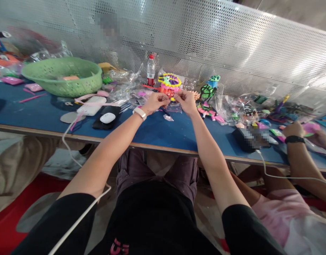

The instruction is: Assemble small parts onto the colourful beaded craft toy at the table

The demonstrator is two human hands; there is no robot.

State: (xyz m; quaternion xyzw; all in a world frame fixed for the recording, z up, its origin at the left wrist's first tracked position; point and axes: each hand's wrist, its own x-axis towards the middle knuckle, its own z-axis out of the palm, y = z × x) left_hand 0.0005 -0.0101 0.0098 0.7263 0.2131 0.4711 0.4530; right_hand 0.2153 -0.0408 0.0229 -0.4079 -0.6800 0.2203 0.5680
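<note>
Both my arms reach out over the blue table [157, 131]. My left hand [155, 102], with a white band on the wrist, and my right hand [186, 100] are closed, fingers pinched together on a small colourful craft toy [169, 86] with a yellow, purple and green top and an orange-red lower part. The toy sits between the two hands near the back of the table. A green and blue toy figure [208, 90] stands just right of my right hand.
A green perforated basket [62, 76] stands at back left, a white mouse [107, 118] on a black pad nearer. A red-capped bottle [151, 69] and clear bags lie behind. Another person's hand with a black wristband [294, 132] works at right. A perforated metal wall backs the table.
</note>
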